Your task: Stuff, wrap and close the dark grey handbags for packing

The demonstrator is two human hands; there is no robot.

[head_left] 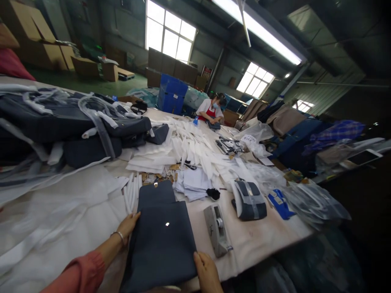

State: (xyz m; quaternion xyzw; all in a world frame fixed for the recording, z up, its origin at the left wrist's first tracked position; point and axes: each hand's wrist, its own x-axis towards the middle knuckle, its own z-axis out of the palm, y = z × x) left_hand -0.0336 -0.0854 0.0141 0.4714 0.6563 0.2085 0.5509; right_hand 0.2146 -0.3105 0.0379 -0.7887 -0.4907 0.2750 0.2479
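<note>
A dark navy bag [161,240] lies in front of me at the table's near edge, its flap [157,193] opened away from me. One small metal fitting shows on the flap and another on the bag's front. My left hand [128,227], with a bracelet at the wrist, grips the bag's left edge near the fold of the flap; its fingertips are partly hidden. At the lower right side, my right hand [207,272] pinches the edge, thumb on top and the other fingers mostly out of sight. A grey tape dispenser [216,230] stands just right of the bag.
Wrapped navy bags [73,122] are piled at the left. White paper sheets [192,181] and foam strips [195,142] cover the middle. Beyond the dispenser sit a packed bag [249,199], a blue packet [280,203] and clear plastic [314,203]. A co-worker [210,110] works at the far end.
</note>
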